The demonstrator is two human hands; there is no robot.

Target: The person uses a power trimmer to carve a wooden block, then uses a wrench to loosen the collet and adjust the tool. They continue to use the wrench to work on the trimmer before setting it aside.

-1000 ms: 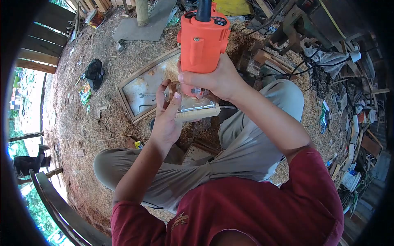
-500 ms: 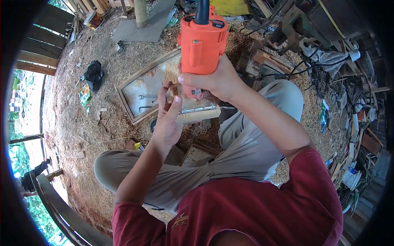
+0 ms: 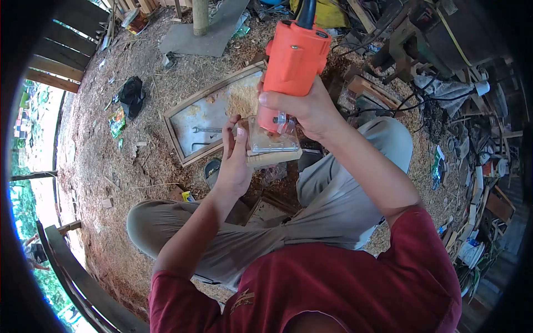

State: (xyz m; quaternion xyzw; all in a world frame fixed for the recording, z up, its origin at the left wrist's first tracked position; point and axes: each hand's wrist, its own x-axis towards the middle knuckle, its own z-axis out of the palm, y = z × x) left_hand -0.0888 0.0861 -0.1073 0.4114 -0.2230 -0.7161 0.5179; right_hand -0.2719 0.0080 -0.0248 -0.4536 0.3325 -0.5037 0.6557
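Note:
My right hand (image 3: 308, 114) is wrapped round the body of an orange trim router (image 3: 295, 61), its black cord leaving the top. Below it, the router's clear plastic base (image 3: 273, 142) rests against a pale wooden block (image 3: 275, 158). Fingers and thumb of my left hand (image 3: 234, 164) grip the left end of the block and lie close beside the base. The router's bit is hidden from view. Both hands are held out above the ground, in front of my crossed legs.
A wood-framed tray (image 3: 175, 145) holds a wrench (image 3: 206, 130), a hex key (image 3: 200, 145) and sawdust. Wood shavings cover the ground. A black plastic bag (image 3: 131, 97) lies left. Machinery (image 3: 400, 47) and cables stand at the right. A person (image 3: 36, 252) shows at the far left.
The router and block have shifted to the right together with both hands, and the router leans a little more rightward. The whole view has moved slightly. Both grips stay the same.

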